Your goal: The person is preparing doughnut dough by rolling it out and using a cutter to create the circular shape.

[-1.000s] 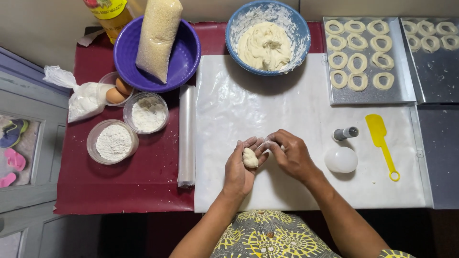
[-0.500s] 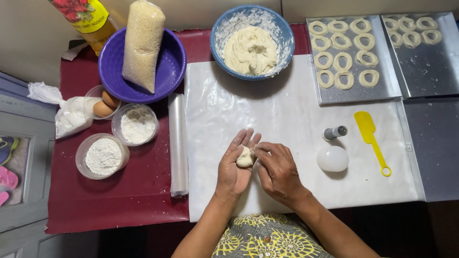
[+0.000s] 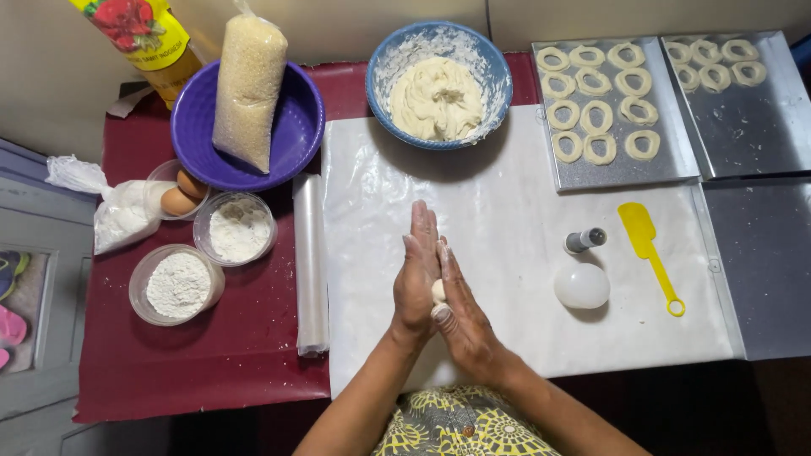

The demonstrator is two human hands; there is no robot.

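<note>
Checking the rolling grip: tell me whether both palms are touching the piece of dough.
Touching. The head view shows the dough piece sandwiched between the left hand and right hand, with both palms pressed flat against it and no gap visible.

A dark red counter (image 3: 211,371) stands against a cream wall (image 3: 51,76); grey floor (image 3: 42,253) lies left.

FREE: bare white sheet (image 3: 507,219) between hands (image 3: 439,291) and blue dough bowl (image 3: 439,84) | RIGHT BLOCKED: white ball (image 3: 581,285), small bottle (image 3: 585,241), yellow spatula (image 3: 646,249) | LEFT BLOCKED: plastic roll (image 3: 310,266), flour tubs (image 3: 179,283) | FAR: baking trays (image 3: 667,165)
</note>
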